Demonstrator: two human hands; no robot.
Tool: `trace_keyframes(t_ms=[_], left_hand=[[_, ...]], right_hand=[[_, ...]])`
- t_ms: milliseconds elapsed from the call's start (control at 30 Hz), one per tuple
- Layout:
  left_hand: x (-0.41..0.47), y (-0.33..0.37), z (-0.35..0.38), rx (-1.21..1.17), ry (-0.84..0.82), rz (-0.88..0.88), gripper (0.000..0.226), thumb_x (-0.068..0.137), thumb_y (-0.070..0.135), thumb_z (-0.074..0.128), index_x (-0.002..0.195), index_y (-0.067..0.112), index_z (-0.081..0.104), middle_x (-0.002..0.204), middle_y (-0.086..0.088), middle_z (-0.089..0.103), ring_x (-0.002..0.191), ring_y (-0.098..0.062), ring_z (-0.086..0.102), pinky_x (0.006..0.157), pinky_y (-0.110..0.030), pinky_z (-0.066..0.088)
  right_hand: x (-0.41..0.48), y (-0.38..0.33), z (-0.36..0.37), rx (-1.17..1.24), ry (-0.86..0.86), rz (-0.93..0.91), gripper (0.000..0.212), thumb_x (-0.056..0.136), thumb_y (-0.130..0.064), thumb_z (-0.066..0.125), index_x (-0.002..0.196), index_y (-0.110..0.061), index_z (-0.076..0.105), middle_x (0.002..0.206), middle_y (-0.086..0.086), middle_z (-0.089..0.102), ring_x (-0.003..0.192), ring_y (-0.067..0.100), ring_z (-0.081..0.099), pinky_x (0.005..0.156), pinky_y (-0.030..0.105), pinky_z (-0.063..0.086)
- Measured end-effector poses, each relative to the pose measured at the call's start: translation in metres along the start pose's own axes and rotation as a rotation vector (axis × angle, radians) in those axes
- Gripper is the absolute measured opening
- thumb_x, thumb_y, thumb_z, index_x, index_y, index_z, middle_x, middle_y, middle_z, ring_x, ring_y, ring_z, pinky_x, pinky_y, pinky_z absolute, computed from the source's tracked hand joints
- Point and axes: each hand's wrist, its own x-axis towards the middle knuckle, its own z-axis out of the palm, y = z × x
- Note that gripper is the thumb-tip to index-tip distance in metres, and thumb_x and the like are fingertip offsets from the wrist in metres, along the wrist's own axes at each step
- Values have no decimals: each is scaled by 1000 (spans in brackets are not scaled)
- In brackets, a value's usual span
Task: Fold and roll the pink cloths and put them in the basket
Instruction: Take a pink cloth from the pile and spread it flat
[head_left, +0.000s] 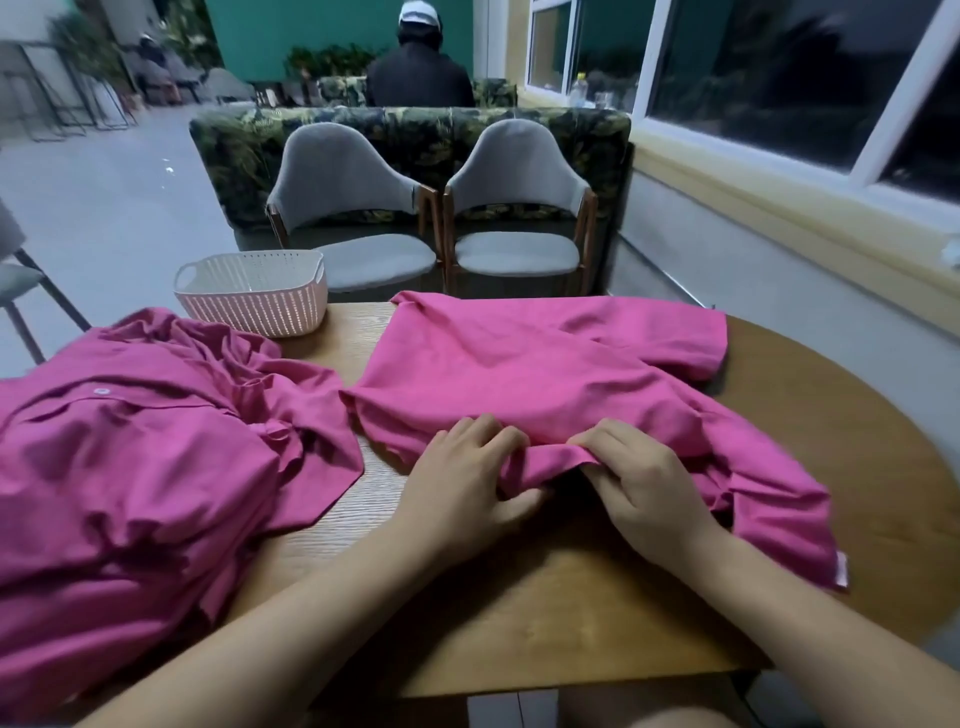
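A pink cloth (535, 374) lies spread across the middle of the wooden table (571, 613). Its near edge is bunched up where both hands meet. My left hand (462, 488) grips that raised edge from the left, thumb tucked under the fabric. Beside it, my right hand (644, 488) pinches the same fold from the right. A heap of crumpled pink cloths (130, 467) covers the table's left side. The white slotted basket (254, 296) stands at the far left edge of the table, with nothing visible inside.
Two grey chairs (431, 208) face the table's far side, backed by a leafy-patterned sofa (405, 130). A person in dark clothes sits beyond it. A wall with windows (779, 78) runs along the right. Another chair's legs show at the left.
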Motion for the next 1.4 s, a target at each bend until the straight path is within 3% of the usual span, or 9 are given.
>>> trace_keyframes(t_ms=[167,367,533,733,867,1033,1133,1267,1400], left_hand=[[-4,-13,-9,40,106,-85,35,69,26,62,104,26,68,101,4,70,96,-28,65,79,-44,48],[-26,-35,-47,66,354,10,31,66,4,71,95,14,73,103,-2,62,93,-30,55,80,-47,45],[-44,-28,-69,-30,320,88,29,72,7,59,99,14,68,100,-2,65,94,-29,61,77,-48,48],[-38,-26,-62,-135,79,-23,56,73,28,50,128,26,59,123,8,68,110,-21,65,87,-38,51],[-21,-33,-50,-112,-11,-74,57,76,46,55,131,33,51,125,12,66,110,-17,65,85,-39,54],[-16,-53,-18,-49,-73,5,46,77,54,70,116,31,62,114,11,57,106,-18,58,85,-44,50],[-13,-65,1,-34,-85,-100,49,79,60,66,123,40,58,122,15,53,115,-16,52,91,-43,47],[15,-76,14,-71,-73,-152,49,81,45,69,127,37,55,131,14,55,123,-17,53,101,-43,45],[50,-82,13,-89,-11,-206,44,77,16,69,116,34,59,122,7,63,115,-24,60,93,-46,52]], right_hand=[[-16,-23,-23,3,97,-66,16,98,-5,60,108,-5,72,97,1,68,91,22,68,81,38,56],[-42,-20,-18,-133,-15,-88,12,102,-25,64,106,-15,70,96,-4,60,84,20,61,70,39,53],[-49,-2,-2,-198,-227,135,43,82,-22,72,123,-26,62,114,-9,50,101,18,53,88,41,50],[-49,4,-3,-163,-280,184,38,85,-14,62,120,-29,62,115,-12,51,103,17,52,89,41,46],[-48,9,-3,-110,-237,222,35,89,-14,55,120,-30,62,111,-13,51,99,16,51,87,41,45],[-43,17,-4,-94,-213,254,37,93,-15,51,124,-30,63,112,-13,53,101,16,52,90,41,46],[-35,28,-1,-99,-231,260,42,87,-13,51,124,-31,63,111,-13,51,100,16,51,89,41,45],[-11,56,6,-207,-273,270,45,87,-18,49,129,-32,62,117,-13,52,106,16,50,89,40,41],[21,85,13,-297,-298,290,51,84,-21,42,130,-28,63,121,-9,58,112,21,54,90,43,42]])
